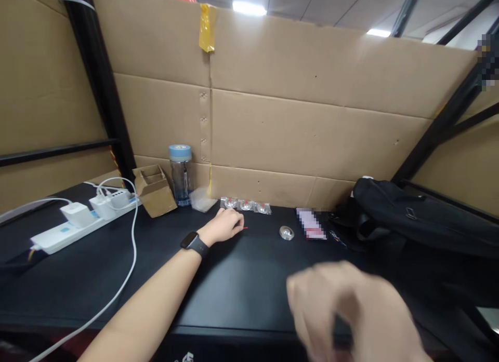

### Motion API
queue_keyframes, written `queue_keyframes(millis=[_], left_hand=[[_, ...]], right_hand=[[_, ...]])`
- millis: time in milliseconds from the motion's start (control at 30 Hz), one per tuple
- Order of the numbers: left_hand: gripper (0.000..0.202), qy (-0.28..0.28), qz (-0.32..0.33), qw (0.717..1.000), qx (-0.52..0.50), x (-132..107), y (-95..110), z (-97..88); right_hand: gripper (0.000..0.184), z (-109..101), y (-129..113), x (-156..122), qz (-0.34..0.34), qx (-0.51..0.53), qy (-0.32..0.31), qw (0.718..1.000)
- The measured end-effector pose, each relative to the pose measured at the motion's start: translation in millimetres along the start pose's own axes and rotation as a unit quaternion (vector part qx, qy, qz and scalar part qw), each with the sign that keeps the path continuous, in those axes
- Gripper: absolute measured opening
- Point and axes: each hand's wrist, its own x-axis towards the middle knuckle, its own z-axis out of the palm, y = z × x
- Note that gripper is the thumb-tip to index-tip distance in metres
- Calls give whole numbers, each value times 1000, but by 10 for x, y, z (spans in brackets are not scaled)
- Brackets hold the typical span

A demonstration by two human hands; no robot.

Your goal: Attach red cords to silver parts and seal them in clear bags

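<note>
Fingers of the left hand [223,225]: bent and drawn together low over the bench [234,294]; a thin red sliver [245,228] projects to the right from the fingertips and appears pinched between thumb and forefinger; its long axis runs roughly left to right; its hidden end cannot be seen.

Fingers of the right hand [346,305]: curled, with a gap showing inside the curl; the hand is blurred, raised toward the camera, well apart from the left fingers; whether it holds anything cannot be told.

Governing relation: three clear packets [246,205] lie in a row just beyond the left fingers, the row's long axis running left to right; the left hand is the nearer one; a small round shiny piece [286,232] lies apart, to the right of the left fingertips and beyond the right fingers.

Outward from the left fingers: crumpled clear plastic [202,200], a bottle [182,177] and an open cardboard box [156,195] stand beyond and to the left; farther left, a power strip [54,238]; beyond the right fingers, a blurred-out phone [311,224]; rightward, a black bag [421,216].
</note>
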Motion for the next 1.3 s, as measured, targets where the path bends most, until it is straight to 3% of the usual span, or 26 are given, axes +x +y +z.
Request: queue_keyframes(millis=[100,200,300,367,500,733,867,1067,1200,1300], left_hand=[[12,14,1,999,-32,22,65,7],[9,26,-4,999,-47,39,89,33],[15,39,-22,998,-46,50,91,69],[13,50,-34,997,-39,56,96,88],[13,68,-47,996,-31,61,147,103],[18,82,-41,996,-22,49,298,97],[21,90,-33,995,-25,53,350,112],[21,124,-40,991,-33,88,411,153],[23,160,-37,986,-34,100,485,178],[23,177,-23,984,-20,92,548,169]], right_hand=[[27,-425,546,186,99,-44,-5,994],[38,-733,1283,81,283,-210,-12,936],[64,-804,1867,-194,378,-281,-38,881],[58,-773,2070,-344,386,-281,-58,877],[43,-732,2155,-438,394,-266,-44,879],[47,-796,2156,-463,392,-237,-12,889],[48,-757,2093,-410,348,-229,38,908],[54,-309,1990,-124,265,-17,191,945],[57,-6,1969,13,227,93,234,941],[56,90,1965,40,222,122,259,932]])
